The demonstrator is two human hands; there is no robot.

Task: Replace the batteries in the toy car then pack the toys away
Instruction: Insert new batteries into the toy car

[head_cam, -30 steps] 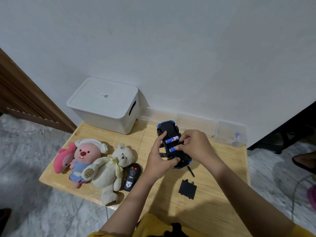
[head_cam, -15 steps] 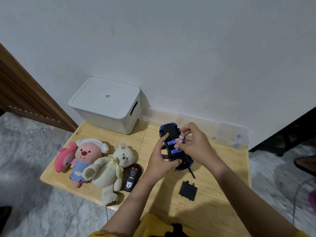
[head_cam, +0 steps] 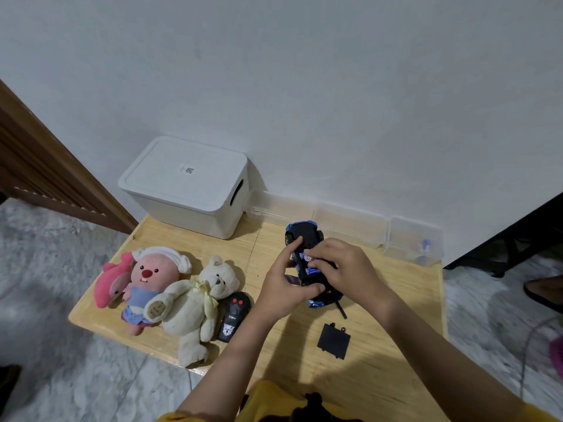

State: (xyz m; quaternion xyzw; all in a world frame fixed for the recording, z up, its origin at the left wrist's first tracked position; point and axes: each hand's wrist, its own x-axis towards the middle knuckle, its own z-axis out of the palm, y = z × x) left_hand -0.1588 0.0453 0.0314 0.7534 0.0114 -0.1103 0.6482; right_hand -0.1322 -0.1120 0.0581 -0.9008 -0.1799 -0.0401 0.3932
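Both hands (head_cam: 313,275) grip one car (head_cam: 304,239) — two batteries (head_cam: 311,272).

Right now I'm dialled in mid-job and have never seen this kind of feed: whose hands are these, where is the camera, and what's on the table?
There is no machine here: a person works bare-handed, and the one picture comes from a camera worn on their head, looking down. The left hand grips the upturned blue and black toy car; the right hand pinches a blue battery at its open compartment. On the wooden table lie the black battery cover, a black remote control, a cream teddy bear, a pink beaver plush and a pink dolphin plush. A lidded white storage box stands at the back.
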